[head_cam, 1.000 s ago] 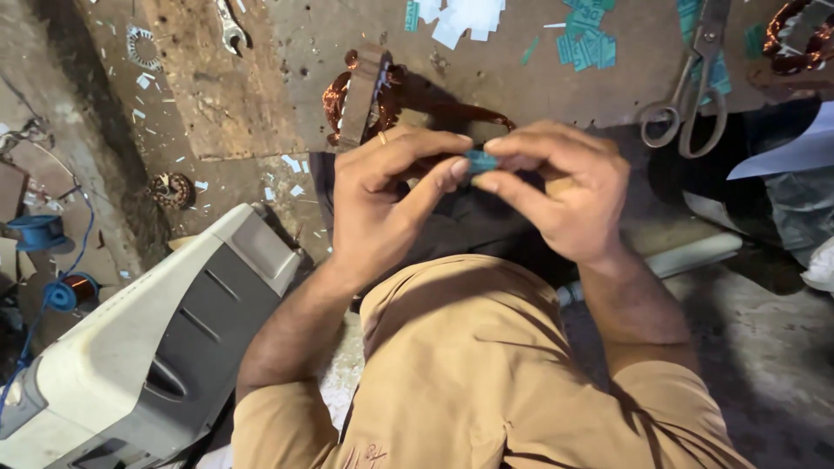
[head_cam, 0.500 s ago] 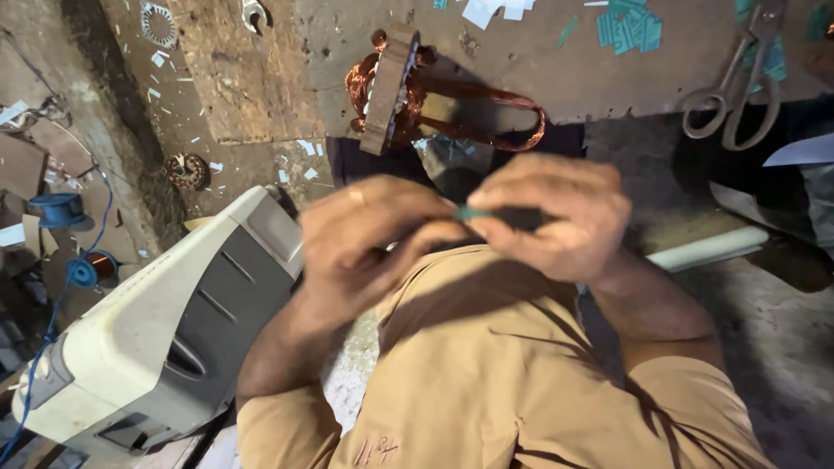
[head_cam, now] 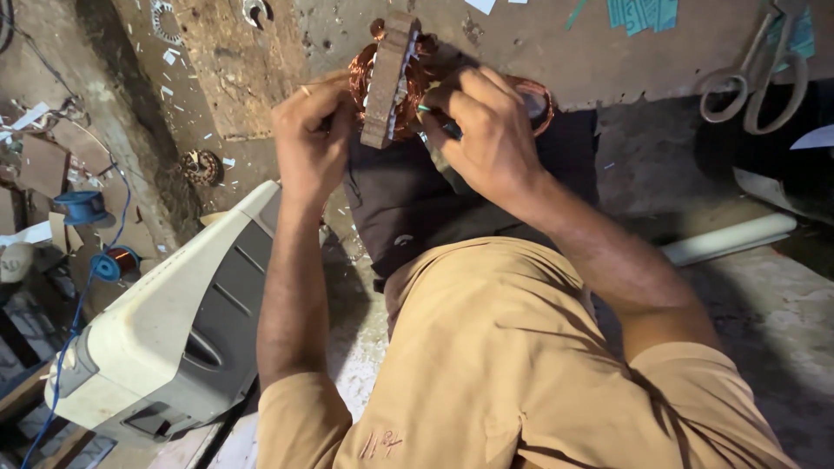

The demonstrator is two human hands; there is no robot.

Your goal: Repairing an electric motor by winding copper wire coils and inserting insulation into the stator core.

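Gleaming copper windings crowd the grey, seemingly rusted stator [head_cam: 388,78].

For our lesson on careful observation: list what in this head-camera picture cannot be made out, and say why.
- Head view: left hand fingertips, hidden behind the copper-wound stator.
- Head view: small green piece in the right hand, mostly covered by fingers.
- Head view: scissors, blades cut off by the top edge.
- Head view: grey machine casing, its lower part cut off by the bottom edge.

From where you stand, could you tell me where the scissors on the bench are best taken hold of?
Take the scissors by the two finger loops, which lie at the near edge of the bench and point toward the person. Come from the near, right-hand side: the blades run away up the bench, so the loops are the open end.
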